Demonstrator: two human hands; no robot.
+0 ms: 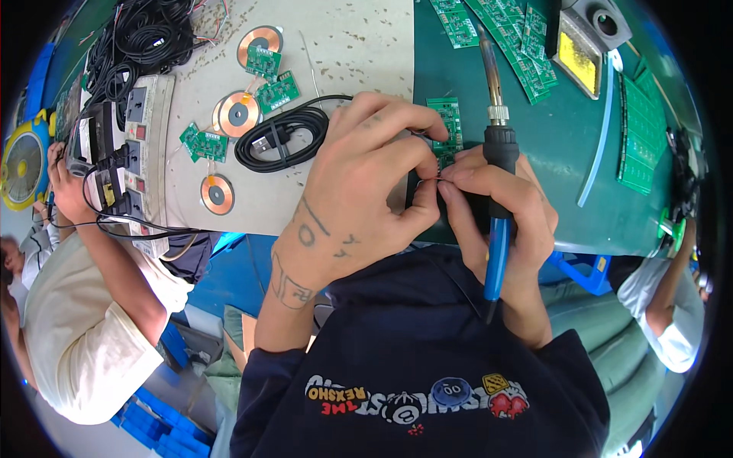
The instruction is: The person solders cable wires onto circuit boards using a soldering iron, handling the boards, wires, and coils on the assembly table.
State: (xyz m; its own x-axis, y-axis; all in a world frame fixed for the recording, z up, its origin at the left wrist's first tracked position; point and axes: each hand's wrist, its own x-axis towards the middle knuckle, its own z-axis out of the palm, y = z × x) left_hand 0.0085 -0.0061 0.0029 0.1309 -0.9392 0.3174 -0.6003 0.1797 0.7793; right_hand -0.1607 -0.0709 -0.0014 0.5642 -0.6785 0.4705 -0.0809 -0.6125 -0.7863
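"Where is the soldering iron [500,149]?"

"In the right hand [525,210], near the middle of the tabletop's [366,46] near edge. Its metal tip points toward the far edge, and its blue end reaches past the near one. A curled finger crosses the handle and covers a stretch of it."

"And that hand's thumb and forefinger?"

"Drawn close together beside the left hand's [359,168]. A faint thread seems to show there, too fine to identify."

"Is the left hand gripping anything?"

"I cannot tell. Its fingers are bent and its thumb and forefinger nearly meet, but the tips hide what's between them."

"What lies under them?"

"A green circuit board [452,114]. Its far end shows; the near end disappears beneath the fingers."

"Anything else half hidden?"

"The tied black cable [284,139], left of the left hand: one strand runs behind the knuckles. Toward the far right corner, a tray with a yellow sponge [578,65] is in plain sight, but the boards along the far edge are cut off by the dark rim."
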